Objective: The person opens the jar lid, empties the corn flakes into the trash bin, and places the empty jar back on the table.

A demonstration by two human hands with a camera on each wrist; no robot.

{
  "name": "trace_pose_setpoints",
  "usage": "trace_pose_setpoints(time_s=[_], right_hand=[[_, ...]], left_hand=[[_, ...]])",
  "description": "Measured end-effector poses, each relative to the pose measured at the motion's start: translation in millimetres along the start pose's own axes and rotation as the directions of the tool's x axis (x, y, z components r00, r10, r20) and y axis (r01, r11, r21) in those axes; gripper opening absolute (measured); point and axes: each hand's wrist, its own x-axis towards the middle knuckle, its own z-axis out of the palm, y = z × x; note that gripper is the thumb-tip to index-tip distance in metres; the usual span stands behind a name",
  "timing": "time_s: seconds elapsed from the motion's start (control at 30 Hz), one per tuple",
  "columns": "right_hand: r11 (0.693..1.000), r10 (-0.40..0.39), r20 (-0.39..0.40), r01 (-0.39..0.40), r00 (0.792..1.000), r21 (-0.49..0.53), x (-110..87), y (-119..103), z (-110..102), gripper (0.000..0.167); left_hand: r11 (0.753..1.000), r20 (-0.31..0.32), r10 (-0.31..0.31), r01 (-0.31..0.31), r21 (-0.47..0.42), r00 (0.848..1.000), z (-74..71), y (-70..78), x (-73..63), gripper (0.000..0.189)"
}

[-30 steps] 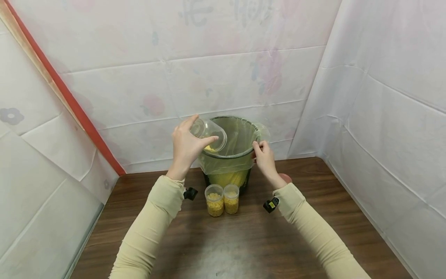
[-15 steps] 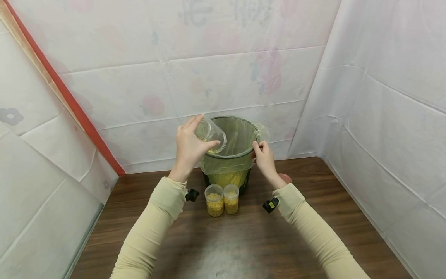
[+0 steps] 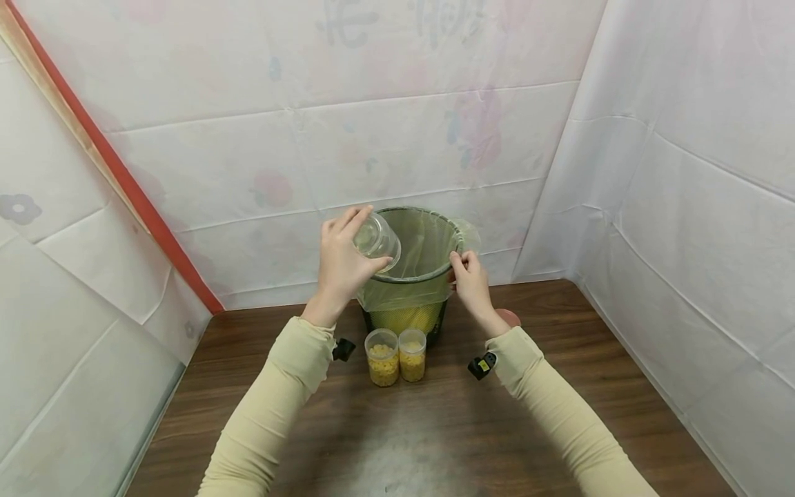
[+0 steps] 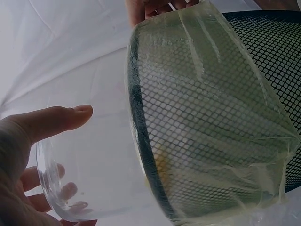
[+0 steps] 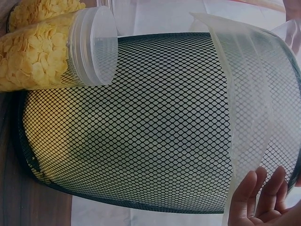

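My left hand grips a clear plastic jar, tilted mouth-down over the left rim of a dark mesh wastebasket. No flakes show in the jar's visible part; the left wrist view has a yellow blur behind the mesh near its mouth. A thin translucent bag lines the basket and folds over its rim. On the right side of that rim, my right hand holds the edge with thumb and curled fingers. Yellow shows low inside the basket through the mesh.
Two clear jars of yellow flakes, a left one and a right one, stand upright before the basket on the brown wooden table. A reddish round thing lies partly hidden behind my right wrist. White sheets enclose the back and sides.
My left hand has shifted slightly right, tipping the jar further. Yellow flakes seen near its mouth earlier have gone from it. My right hand keeps its place on the rim.
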Motion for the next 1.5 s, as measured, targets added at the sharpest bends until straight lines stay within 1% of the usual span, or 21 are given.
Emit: trace_pose_setpoints(time_s=[0.1, 0.2, 0.3, 0.43, 0.53, 0.67, 0.73, 0.77, 0.83, 1.07, 1.2, 1.3, 1.4, 1.47, 1.5], right_hand=[[1.000, 0.001, 0.001, -0.001, 1.000, 0.000, 0.2, 0.4, -0.2, 0.030], [1.000, -0.001, 0.004, 0.001, 1.000, 0.002, 0.4, 1.6, -0.3, 0.030], [1.000, -0.003, 0.005, 0.003, 1.000, 0.002, 0.7, 2.7, -0.5, 0.030], [1.000, -0.010, 0.010, 0.010, 1.000, 0.000, 0.5, 2.4, -0.3, 0.031], [1.000, -0.010, 0.017, 0.010, 1.000, 0.002, -0.1, 2.0, 0.1, 0.031], [1.000, -0.003, 0.018, 0.003, 1.000, -0.003, -0.5, 1.5, -0.2, 0.031], [1.000, -0.005, 0.017, 0.005, 1.000, -0.005, -0.2, 1.2, -0.7, 0.031], [1.000, -0.007, 0.016, 0.007, 1.000, -0.008, -0.1, 0.7, -0.9, 0.031], [1.000, -0.013, 0.016, 0.014, 1.000, -0.014, -0.2, -0.4, -1.0, 0.032], [1.000, -0.012, 0.015, 0.012, 1.000, -0.027, -1.7, -0.2, -0.5, 0.031], [1.000, -0.006, 0.017, 0.006, 1.000, -0.016, -1.5, 0.3, -0.7, 0.031], [1.000, -0.001, 0.017, 0.002, 1.000, -0.012, -1.2, -0.1, -0.9, 0.032], [1.000, -0.004, 0.007, 0.004, 1.000, -0.014, -1.2, -0.5, -0.9, 0.032], [1.000, -0.007, 0.001, 0.007, 1.000, -0.014, -1.1, -0.4, -0.9, 0.032], [1.000, -0.008, -0.002, 0.008, 1.000, -0.014, -1.1, -0.3, -0.9, 0.032]], left_hand=[[0.999, 0.006, 0.034, -0.034, 0.009, 0.999, 0.4, -0.3, 0.1, 0.086], [0.996, 0.022, 0.090, -0.090, 0.028, 0.996, 1.0, -1.1, -0.5, 0.085], [0.987, 0.041, 0.155, -0.157, 0.042, 0.987, 2.1, -1.5, -1.3, 0.085], [0.972, 0.038, 0.229, -0.231, 0.043, 0.973, 3.3, -0.8, -1.4, 0.082], [0.954, 0.046, 0.291, -0.294, 0.062, 0.956, 3.1, -0.4, -0.7, 0.083], [0.915, 0.099, 0.385, -0.394, 0.090, 0.918, 3.0, -0.7, -0.1, 0.084], [0.901, 0.116, 0.412, -0.423, 0.092, 0.904, 3.6, -1.2, -0.1, 0.084], [0.897, 0.117, 0.421, -0.432, 0.091, 0.899, 4.1, -1.5, 0.0, 0.084], [0.895, 0.113, 0.426, -0.436, 0.093, 0.898, 5.0, -2.2, 0.1, 0.085], [0.913, 0.070, 0.392, -0.397, 0.091, 0.917, 5.6, -4.9, 2.0, 0.086], [0.936, 0.029, 0.342, -0.343, 0.074, 0.939, 5.4, -6.5, 4.8, 0.085], [0.964, -0.002, 0.258, -0.258, 0.059, 0.966, 4.5, -7.2, 5.8, 0.086], [0.989, -0.022, 0.135, -0.134, 0.058, 0.991, 3.6, -7.6, 5.8, 0.088], [0.997, -0.030, 0.037, -0.035, 0.063, 0.999, 3.0, -7.3, 5.6, 0.090], [0.998, -0.032, -0.014, 0.016, 0.065, 0.999, 2.6, -7.2, 5.4, 0.091]])
